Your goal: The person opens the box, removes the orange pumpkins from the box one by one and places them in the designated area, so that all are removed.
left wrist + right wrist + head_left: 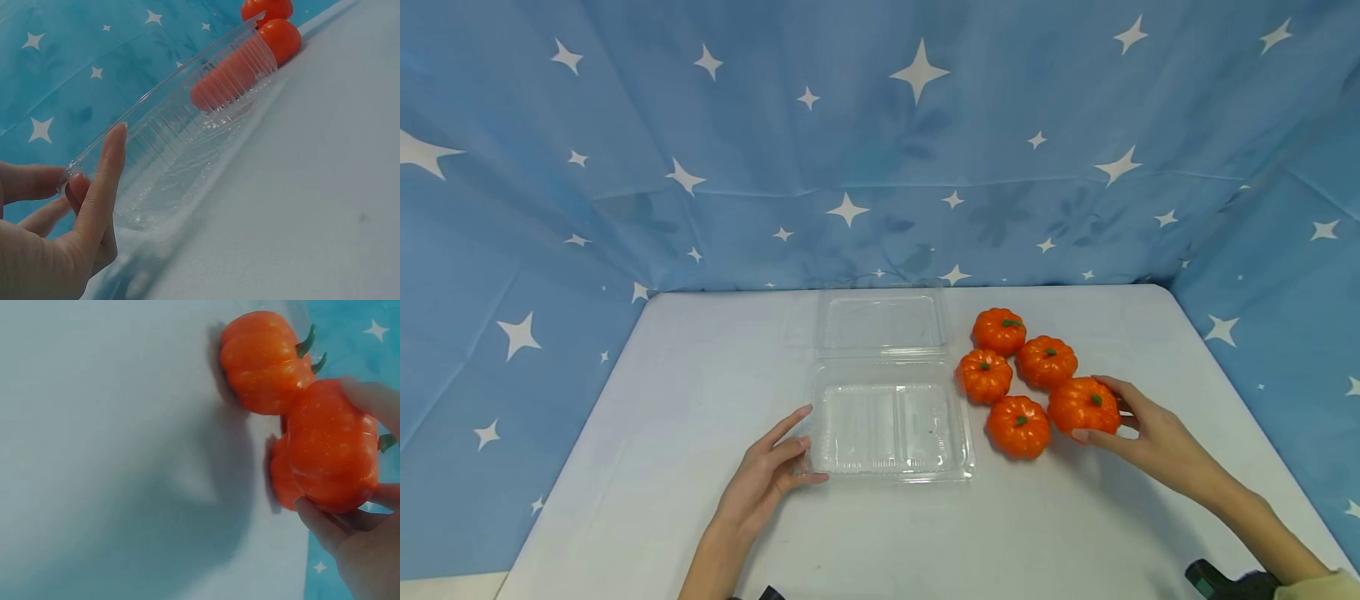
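Note:
A clear plastic clamshell box (859, 429) lies opened out on the table, its lid (883, 323) folded back toward the curtain. My left hand (762, 479) holds the box at its front left corner. In the left wrist view, the thumb and fingers (100, 187) of that hand pinch its rim and side wall. To the right of the box, my right hand (1138, 429) grips a small orange pumpkin (1078, 407) with a green stem. The right wrist view has this pumpkin (331, 447) between thumb and fingers, overlapping other pumpkins behind it.
Several more orange pumpkins cluster beside the box: one at the back (998, 331), one near the box's right wall (985, 377), one in front (1018, 427). A white cloth (715, 358) covers the table. Blue star-patterned curtain (850, 150) stands behind and at both sides.

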{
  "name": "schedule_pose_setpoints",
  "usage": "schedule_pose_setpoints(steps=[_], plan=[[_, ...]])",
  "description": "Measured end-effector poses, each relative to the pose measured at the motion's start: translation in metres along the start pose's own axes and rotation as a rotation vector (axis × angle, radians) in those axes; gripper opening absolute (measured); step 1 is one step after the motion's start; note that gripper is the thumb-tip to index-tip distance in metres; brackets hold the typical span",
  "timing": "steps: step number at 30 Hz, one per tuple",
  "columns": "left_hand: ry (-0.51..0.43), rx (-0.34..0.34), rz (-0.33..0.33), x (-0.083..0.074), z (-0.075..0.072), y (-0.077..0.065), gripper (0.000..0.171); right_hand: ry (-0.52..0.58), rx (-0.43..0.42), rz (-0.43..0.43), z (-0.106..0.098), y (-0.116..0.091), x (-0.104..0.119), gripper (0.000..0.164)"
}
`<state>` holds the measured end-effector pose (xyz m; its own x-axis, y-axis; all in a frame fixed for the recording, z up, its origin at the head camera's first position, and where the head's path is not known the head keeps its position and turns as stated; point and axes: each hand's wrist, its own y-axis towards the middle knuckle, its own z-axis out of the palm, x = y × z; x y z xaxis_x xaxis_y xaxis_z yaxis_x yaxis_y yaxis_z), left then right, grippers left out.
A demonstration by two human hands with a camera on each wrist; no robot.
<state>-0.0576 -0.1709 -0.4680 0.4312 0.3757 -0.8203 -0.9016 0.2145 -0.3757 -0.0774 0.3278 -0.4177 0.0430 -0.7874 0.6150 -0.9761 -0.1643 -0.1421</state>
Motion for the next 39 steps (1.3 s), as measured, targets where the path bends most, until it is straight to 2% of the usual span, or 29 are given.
schedule_pose_setpoints(steps=[3,17,24,39], plan=[[-0.004,-0.015,-0.001,0.000,0.001,0.000,0.059,-0.006,-0.005,-0.004,0.003,-0.001,-0.005,0.083],[-0.001,0.025,0.007,-0.001,-0.001,-0.001,0.064,-0.011,0.000,0.008,0.007,0.002,-0.013,0.082],[0.000,0.012,0.004,-0.002,-0.001,-0.001,0.064,-0.014,0.018,0.041,0.012,0.004,-0.020,0.084],[0.003,0.002,-0.002,-0.001,0.001,-0.001,0.064,-0.045,0.051,0.058,0.014,0.010,-0.020,0.089]])
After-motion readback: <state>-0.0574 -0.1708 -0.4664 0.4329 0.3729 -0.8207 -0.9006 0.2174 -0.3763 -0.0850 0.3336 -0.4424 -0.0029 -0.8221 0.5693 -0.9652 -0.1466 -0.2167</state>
